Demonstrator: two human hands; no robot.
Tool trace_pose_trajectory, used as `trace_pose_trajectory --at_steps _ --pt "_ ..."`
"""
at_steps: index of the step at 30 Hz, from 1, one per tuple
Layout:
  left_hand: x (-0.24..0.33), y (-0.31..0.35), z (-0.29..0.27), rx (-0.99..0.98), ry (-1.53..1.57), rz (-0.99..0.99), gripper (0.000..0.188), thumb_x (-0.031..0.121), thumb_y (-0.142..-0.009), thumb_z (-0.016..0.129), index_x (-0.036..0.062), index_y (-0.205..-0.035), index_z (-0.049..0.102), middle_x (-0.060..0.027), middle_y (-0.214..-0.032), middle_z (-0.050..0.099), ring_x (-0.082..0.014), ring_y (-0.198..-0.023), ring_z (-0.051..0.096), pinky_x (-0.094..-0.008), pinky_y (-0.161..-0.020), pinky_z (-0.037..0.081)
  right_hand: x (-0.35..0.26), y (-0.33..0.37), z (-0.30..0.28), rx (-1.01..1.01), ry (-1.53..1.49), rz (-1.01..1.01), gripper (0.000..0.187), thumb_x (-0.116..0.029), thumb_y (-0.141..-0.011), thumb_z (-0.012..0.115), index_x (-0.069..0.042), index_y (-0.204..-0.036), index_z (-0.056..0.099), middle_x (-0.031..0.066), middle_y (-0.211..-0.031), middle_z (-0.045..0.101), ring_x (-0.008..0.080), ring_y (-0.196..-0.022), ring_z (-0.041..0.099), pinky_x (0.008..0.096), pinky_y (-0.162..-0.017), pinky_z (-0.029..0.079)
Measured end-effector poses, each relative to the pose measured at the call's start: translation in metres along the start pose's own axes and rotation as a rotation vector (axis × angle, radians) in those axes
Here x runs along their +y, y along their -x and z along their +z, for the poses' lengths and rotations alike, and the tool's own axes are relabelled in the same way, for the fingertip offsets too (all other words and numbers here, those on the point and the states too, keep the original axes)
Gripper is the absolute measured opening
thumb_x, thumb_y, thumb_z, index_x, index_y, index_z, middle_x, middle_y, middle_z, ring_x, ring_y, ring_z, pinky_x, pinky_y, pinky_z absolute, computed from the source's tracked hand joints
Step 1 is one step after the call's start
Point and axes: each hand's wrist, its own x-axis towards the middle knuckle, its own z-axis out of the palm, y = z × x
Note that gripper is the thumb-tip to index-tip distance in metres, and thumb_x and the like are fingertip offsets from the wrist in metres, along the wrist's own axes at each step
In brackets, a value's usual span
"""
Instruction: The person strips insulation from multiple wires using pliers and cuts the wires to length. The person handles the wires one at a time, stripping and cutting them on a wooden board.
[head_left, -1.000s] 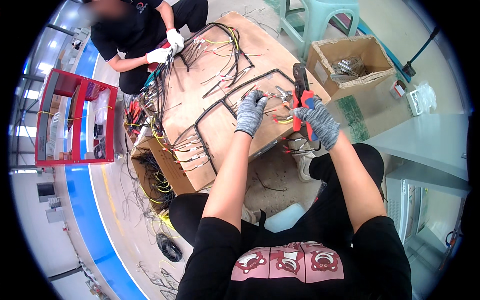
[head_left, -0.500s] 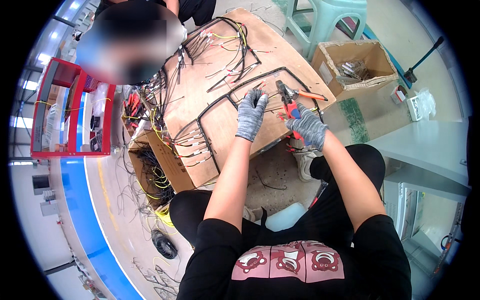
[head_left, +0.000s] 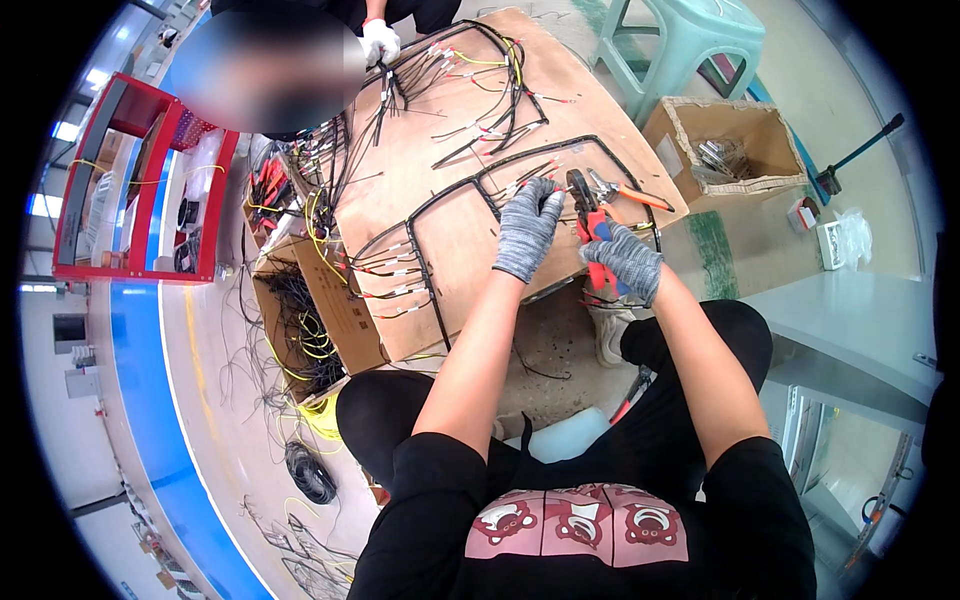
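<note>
My left hand [head_left: 528, 232], in a grey knit glove, is closed with its fingertips pinched on a thin wire [head_left: 562, 188]. Close to those fingertips are the dark jaws of the crimping pliers [head_left: 592, 222], which have red and blue handles. My gloved right hand [head_left: 628, 262] is wrapped round these handles. A second hand tool with orange handles [head_left: 645, 196] lies on the board just beyond the pliers. Around my hands a black-taped wire harness [head_left: 455, 188] runs across the wooden board [head_left: 400, 190], its branches ending in red and white tips.
Opposite, a co-worker's white-gloved hand [head_left: 380, 42] holds part of another harness. Left of the board stand a cardboard box of wires [head_left: 340, 315] and a red rack [head_left: 140, 272]. Right of it are a carton [head_left: 670, 130] and a green stool [head_left: 690, 25]. A cable coil [head_left: 310, 472] lies on the floor.
The gap between my left fingertips and the plier jaws has narrowed. The pliers have turned more upright. The view has shifted slightly, and the co-worker's gloved hand now shows more fully.
</note>
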Motion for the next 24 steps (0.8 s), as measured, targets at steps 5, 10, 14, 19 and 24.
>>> trace_pose_trajectory --at_steps 5,10,14,19,24 --pt "-0.001 0.0 -0.001 0.022 -0.109 0.009 0.016 0.016 -0.084 0.059 0.0016 -0.091 0.059 -0.0149 -0.079 0.062 -0.0257 -0.07 0.062 -0.0336 -0.065 0.049 0.003 -0.001 -0.004 -0.023 0.0 -0.006 0.082 -0.03 -0.074 0.067 0.01 -0.132 0.024 0.0196 -0.112 0.053 0.0219 -0.098 0.054 0.0295 -0.08 0.045" --pt "0.0 -0.001 0.0 0.011 -0.128 0.012 0.017 0.019 -0.084 0.059 0.0036 -0.09 0.06 -0.0145 -0.078 0.062 -0.0271 -0.071 0.062 -0.0348 -0.065 0.049 0.008 -0.006 -0.009 -0.026 0.016 -0.025 0.074 -0.028 -0.074 0.066 0.009 -0.128 0.031 0.017 -0.105 0.055 0.0204 -0.092 0.054 0.03 -0.076 0.046" --pt "-0.004 -0.001 -0.001 0.021 -0.162 0.003 0.017 0.02 -0.083 0.06 0.0044 -0.089 0.06 -0.0154 -0.079 0.062 -0.0287 -0.071 0.062 -0.0368 -0.065 0.048 -0.006 0.003 -0.006 -0.029 -0.006 -0.021 0.063 -0.025 -0.074 0.066 0.007 -0.12 0.038 0.0125 -0.093 0.055 0.0179 -0.081 0.053 0.03 -0.067 0.046" --pt "0.0 -0.001 -0.002 0.003 -0.227 -0.014 0.018 0.022 -0.083 0.059 0.0047 -0.088 0.06 -0.0158 -0.079 0.062 -0.0311 -0.073 0.061 -0.0389 -0.066 0.048 -0.023 0.016 -0.002 0.024 -0.053 0.048 0.033 -0.017 -0.078 0.062 -0.003 -0.107 0.055 -0.0001 -0.087 0.057 0.0094 -0.078 0.051 0.025 -0.07 0.044" --pt "0.004 -0.002 -0.003 -0.001 -0.255 -0.007 0.018 0.022 -0.083 0.059 0.0045 -0.088 0.06 -0.016 -0.08 0.063 -0.0314 -0.073 0.061 -0.0391 -0.066 0.048 -0.029 0.018 -0.003 0.012 -0.005 0.054 0.034 -0.018 -0.078 0.064 -0.003 -0.107 0.055 0.0014 -0.085 0.057 0.01 -0.077 0.051 0.0259 -0.067 0.044"
